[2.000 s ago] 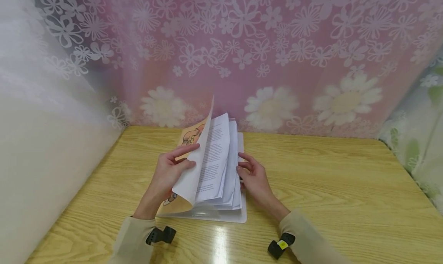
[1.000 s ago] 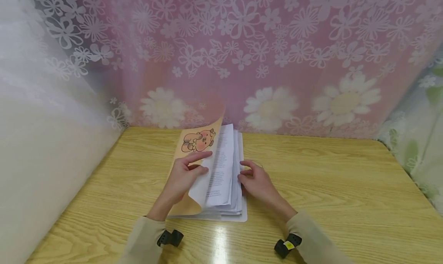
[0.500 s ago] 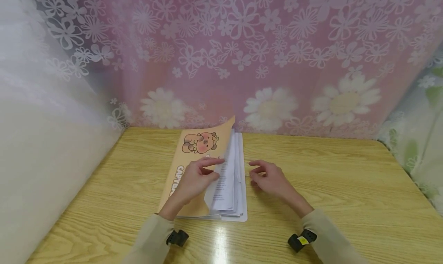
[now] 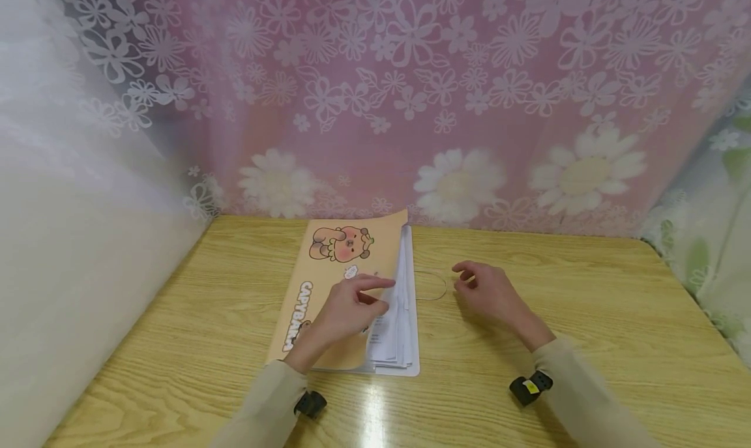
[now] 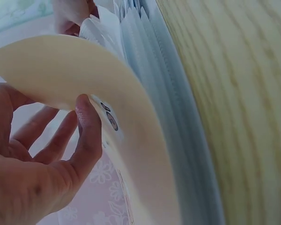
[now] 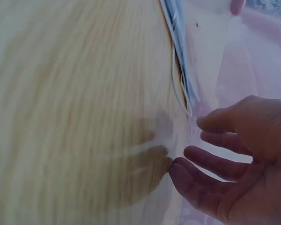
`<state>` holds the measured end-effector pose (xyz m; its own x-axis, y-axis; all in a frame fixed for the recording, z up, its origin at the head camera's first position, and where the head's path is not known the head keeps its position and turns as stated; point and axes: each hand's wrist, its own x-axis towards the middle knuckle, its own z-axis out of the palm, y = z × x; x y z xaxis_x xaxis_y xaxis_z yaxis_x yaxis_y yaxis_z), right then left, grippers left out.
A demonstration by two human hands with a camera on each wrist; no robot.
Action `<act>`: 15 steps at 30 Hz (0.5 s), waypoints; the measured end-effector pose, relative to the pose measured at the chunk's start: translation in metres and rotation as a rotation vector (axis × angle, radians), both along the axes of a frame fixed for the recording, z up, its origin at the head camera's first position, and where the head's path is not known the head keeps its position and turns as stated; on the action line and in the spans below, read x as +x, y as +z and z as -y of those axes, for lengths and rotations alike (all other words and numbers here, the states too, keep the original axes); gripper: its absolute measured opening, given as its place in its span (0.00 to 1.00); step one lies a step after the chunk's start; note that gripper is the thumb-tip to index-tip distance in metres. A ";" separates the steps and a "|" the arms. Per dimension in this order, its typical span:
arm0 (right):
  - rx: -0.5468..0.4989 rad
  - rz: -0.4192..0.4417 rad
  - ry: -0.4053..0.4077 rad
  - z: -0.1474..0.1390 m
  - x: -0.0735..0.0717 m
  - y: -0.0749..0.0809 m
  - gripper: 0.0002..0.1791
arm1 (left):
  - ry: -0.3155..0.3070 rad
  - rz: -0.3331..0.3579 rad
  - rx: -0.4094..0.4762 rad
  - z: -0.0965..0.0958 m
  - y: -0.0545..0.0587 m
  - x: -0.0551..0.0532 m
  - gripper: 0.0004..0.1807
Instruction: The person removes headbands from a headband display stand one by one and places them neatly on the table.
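A peach folder cover point(image 4: 328, 304), printed with a cartoon capybara, lies over a stack of papers in plastic sleeves point(image 4: 403, 317). My left hand point(image 4: 352, 308) reaches across the cover and holds its free right edge between thumb and fingers. The cover bows upward there in the left wrist view, the thumb point(image 5: 86, 126) against it. My right hand point(image 4: 489, 291) is off to the right of the folder, fingers loosely bent and holding nothing. Between that hand and the folder, a thin cord loop point(image 4: 444, 285) sticks out from the folder's right side.
The folder lies on a wood-grain table point(image 4: 557, 317) close to its back edge. A pink flowered curtain point(image 4: 375, 109) hangs directly behind, and a pale sheet point(image 4: 105, 239) borders the left side. Each wrist wears a black camera strap.
The cover has swung down to the right over the papers, my left hand moving with it. My right hand has left the papers' edge and moved right, exposing the cord loop.
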<state>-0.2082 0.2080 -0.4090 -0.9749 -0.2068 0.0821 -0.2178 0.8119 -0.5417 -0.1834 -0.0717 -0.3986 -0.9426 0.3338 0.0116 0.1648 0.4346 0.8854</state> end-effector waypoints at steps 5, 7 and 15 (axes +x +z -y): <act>0.115 -0.009 0.075 -0.006 -0.009 -0.003 0.17 | -0.047 -0.010 -0.084 -0.005 0.002 0.000 0.21; 0.156 -0.002 0.089 -0.006 -0.011 -0.003 0.16 | -0.071 -0.021 -0.137 -0.008 0.002 -0.001 0.22; 0.228 -0.010 0.108 -0.003 -0.018 -0.007 0.15 | -0.167 -0.066 -0.297 -0.017 0.001 -0.001 0.22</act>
<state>-0.2266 0.2111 -0.4161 -0.9454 -0.3244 0.0306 -0.3146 0.8843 -0.3449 -0.1847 -0.0548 -0.3980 -0.8751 0.4813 -0.0504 0.3079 0.6341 0.7093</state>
